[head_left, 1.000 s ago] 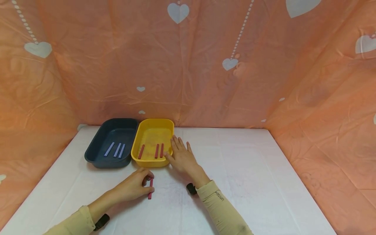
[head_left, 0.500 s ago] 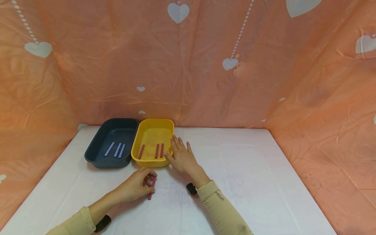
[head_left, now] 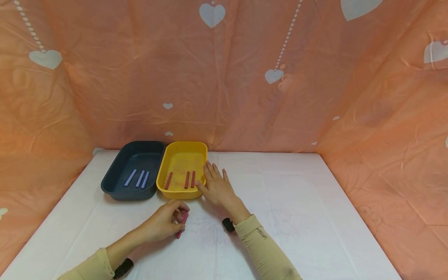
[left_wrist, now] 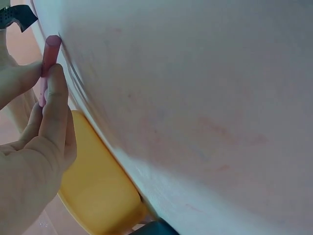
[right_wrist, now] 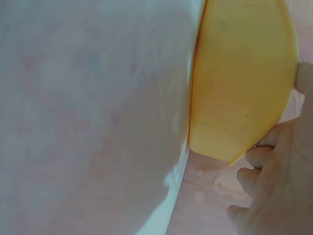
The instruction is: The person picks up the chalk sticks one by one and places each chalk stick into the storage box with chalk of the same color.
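My left hand (head_left: 162, 221) pinches a slim red chalk stick (head_left: 183, 224) between thumb and fingers, in front of the yellow tray (head_left: 182, 195). In the left wrist view the chalk's end (left_wrist: 53, 41) pokes out past the thumb and index finger. At the tray's right side my right hand (head_left: 220, 190) lies with fairly straight fingers against the wall, its thumb at the rim. The right wrist view has that hand (right_wrist: 279, 161) touching the tray's edge. Inside the tray lie three red chalk sticks, one of them (head_left: 168, 181) apart at the left.
A dark blue tray (head_left: 112, 188) stands against the yellow one on its left, with three lavender chalk sticks (head_left: 130, 177) in it. Both trays are on a white-covered table (head_left: 297, 217). An orange cloth (head_left: 245, 109) with hearts hangs behind and at the sides.
The red chalk stick in my left hand has tilted, its far end swinging right, and the left hand has shifted slightly right. The right hand and both trays have stayed put.
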Demonstrator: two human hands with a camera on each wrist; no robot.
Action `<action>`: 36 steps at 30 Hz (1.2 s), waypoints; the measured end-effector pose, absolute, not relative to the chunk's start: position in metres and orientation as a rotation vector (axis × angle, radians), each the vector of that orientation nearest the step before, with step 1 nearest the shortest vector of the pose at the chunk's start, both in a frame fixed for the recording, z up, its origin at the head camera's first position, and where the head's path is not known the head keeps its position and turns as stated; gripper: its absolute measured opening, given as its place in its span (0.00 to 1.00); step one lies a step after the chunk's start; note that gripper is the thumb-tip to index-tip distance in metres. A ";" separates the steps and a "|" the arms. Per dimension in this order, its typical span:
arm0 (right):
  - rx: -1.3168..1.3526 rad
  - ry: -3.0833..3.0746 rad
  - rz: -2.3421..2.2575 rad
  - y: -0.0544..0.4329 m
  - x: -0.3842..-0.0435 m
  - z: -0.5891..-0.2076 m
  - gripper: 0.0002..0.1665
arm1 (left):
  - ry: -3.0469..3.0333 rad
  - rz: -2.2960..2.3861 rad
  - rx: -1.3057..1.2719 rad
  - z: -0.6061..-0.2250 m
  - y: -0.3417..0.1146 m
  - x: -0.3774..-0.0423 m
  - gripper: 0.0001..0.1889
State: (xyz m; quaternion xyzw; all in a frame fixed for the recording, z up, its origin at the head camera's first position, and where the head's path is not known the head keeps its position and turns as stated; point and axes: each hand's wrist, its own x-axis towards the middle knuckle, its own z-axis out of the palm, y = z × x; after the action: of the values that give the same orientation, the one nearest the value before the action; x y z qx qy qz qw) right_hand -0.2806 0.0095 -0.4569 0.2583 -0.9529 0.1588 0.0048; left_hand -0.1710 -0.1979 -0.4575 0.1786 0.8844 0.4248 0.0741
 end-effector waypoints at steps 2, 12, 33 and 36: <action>0.806 -2.987 0.498 0.009 -0.281 -0.457 0.45 | 2.647 1.287 0.540 -0.458 -0.198 -0.171 0.22; 0.821 -2.972 0.515 0.010 -0.280 -0.457 0.45 | 2.604 1.495 0.572 -0.454 -0.199 -0.168 0.23; 0.825 -2.988 0.507 0.010 -0.280 -0.458 0.46 | 2.811 1.665 0.551 -0.428 -0.203 -0.189 0.24; 0.821 -2.994 0.497 0.010 -0.280 -0.458 0.46 | 2.835 1.680 0.574 -0.424 -0.204 -0.196 0.24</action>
State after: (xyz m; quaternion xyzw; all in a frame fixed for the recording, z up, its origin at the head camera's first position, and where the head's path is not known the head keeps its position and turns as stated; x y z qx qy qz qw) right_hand -0.2802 0.0102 -0.4580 0.2612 -0.9523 0.1580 -0.0014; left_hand -0.1956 -0.2045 -0.4239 0.1708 0.8431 0.4997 -0.1017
